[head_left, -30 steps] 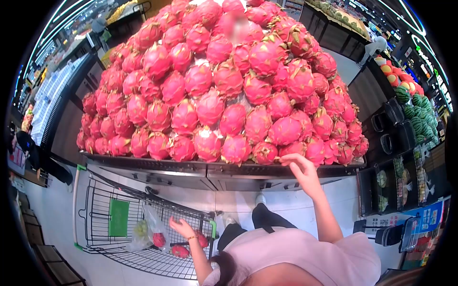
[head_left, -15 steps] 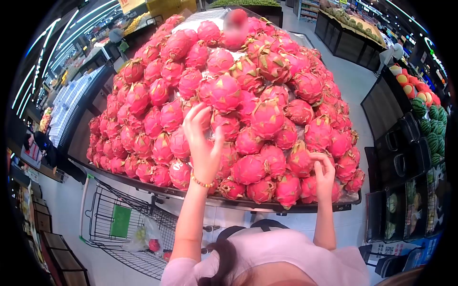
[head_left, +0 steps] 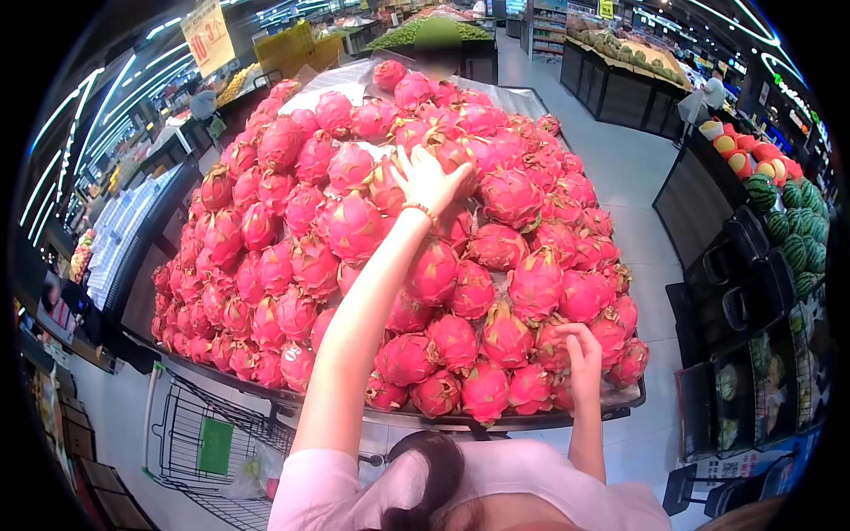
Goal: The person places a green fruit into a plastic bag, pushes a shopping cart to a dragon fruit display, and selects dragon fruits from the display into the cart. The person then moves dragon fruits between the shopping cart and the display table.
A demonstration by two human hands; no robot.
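left hand (head_left: 428, 183) grip's spread open by that 12 o'clock dragon fruit (head_left: 452, 154), nothing clearly held. cup it softly. right hand (head_left: 582, 351), 4 o'clock: half-curled, can't tell its hold.

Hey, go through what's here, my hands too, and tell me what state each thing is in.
Left hand, fingers spread over the heap
Right hand, loosely curled at the front fruit, contact unclear
Dragon fruit, unpeeled, heaped
Shopping cart, upright, partly in view
Plastic bag, in the cart, filled; opening unclear
Watermelons, whole, piled
Price sign, raised, slightly tilted
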